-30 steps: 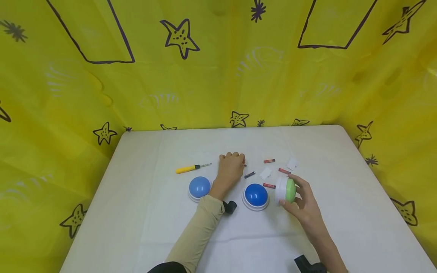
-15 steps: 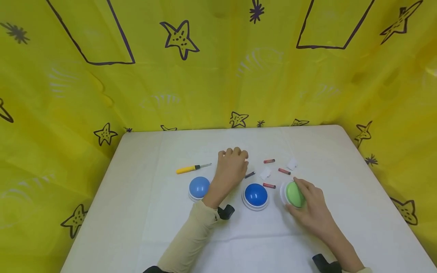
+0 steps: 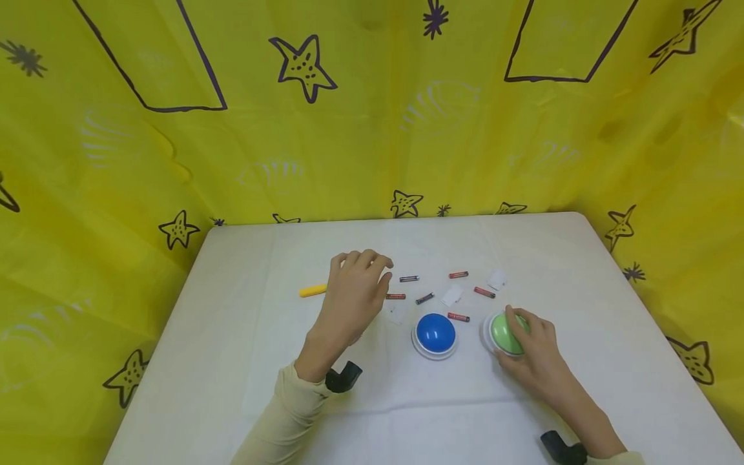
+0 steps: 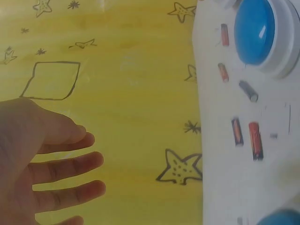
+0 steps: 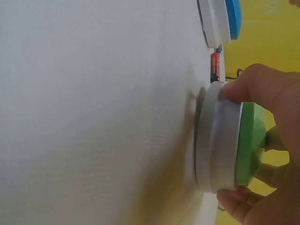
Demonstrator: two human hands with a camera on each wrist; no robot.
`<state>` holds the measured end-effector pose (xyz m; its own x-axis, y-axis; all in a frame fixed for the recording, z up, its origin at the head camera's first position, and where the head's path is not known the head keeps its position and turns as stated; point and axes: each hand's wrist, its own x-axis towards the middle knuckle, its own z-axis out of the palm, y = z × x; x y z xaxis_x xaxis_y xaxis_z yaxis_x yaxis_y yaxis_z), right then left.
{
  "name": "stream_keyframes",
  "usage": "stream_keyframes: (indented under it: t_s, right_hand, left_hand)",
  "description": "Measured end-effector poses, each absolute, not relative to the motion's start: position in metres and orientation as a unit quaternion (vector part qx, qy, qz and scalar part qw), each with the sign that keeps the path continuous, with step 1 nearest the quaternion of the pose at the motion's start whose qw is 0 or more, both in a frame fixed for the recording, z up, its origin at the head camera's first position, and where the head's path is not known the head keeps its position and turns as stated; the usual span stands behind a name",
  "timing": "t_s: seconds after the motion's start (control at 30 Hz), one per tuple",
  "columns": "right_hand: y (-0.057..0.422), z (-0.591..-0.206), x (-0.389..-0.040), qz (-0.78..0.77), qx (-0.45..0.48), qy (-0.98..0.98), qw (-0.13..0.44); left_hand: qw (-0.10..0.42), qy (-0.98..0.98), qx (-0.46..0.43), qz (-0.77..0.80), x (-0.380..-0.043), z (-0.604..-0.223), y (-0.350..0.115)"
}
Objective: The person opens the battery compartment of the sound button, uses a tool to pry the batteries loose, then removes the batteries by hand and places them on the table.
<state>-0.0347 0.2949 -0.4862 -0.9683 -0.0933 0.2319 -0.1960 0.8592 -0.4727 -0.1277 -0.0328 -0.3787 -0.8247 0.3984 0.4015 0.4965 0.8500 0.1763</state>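
Observation:
My right hand [image 3: 537,352] grips a white-based push button with a green dome [image 3: 507,333], thumb and fingers round its rim. In the right wrist view the button's base [image 5: 215,140] sits flat at the tabletop, dome up. My left hand [image 3: 354,290] is raised over the table with nothing in it; the left wrist view shows its fingers [image 4: 70,168] extended and spread. Beneath it, the lighter blue button is hidden in the head view, along with the shaft of a yellow-handled screwdriver [image 3: 312,290]. A darker blue button [image 3: 436,334] stands between the hands.
Several small batteries lie scattered beyond the buttons, including a red one [image 3: 458,274] and a dark one [image 3: 409,279]. Among them are small white flat pieces [image 3: 452,295]. A yellow patterned curtain [image 3: 349,142] borders the white table [image 3: 244,323] at the back and sides.
My left hand has moved left off the batteries and its fingers have loosened, uncovering a dark and a red battery. My right hand has turned the green button from its side to dome up.

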Motion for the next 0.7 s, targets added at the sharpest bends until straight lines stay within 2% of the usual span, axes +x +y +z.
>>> stream_keyframes:
  t_s: [0.23,0.37,0.7]
  right_hand:
    - [0.296,-0.485,-0.038,0.246,0.069,-0.966,0.047]
    - [0.299,-0.484,-0.035,0.235,0.057,-0.970,0.017]
    - [0.306,-0.481,-0.028,0.206,0.044,-0.977,-0.017]
  left_hand:
    - [0.207,-0.938,-0.234,-0.149,-0.124,-0.380,-0.067]
    - [0.192,-0.943,-0.217,-0.160,-0.125,-0.384,-0.084]
    - [0.150,-0.960,-0.197,-0.129,-0.124,-0.393,-0.130]
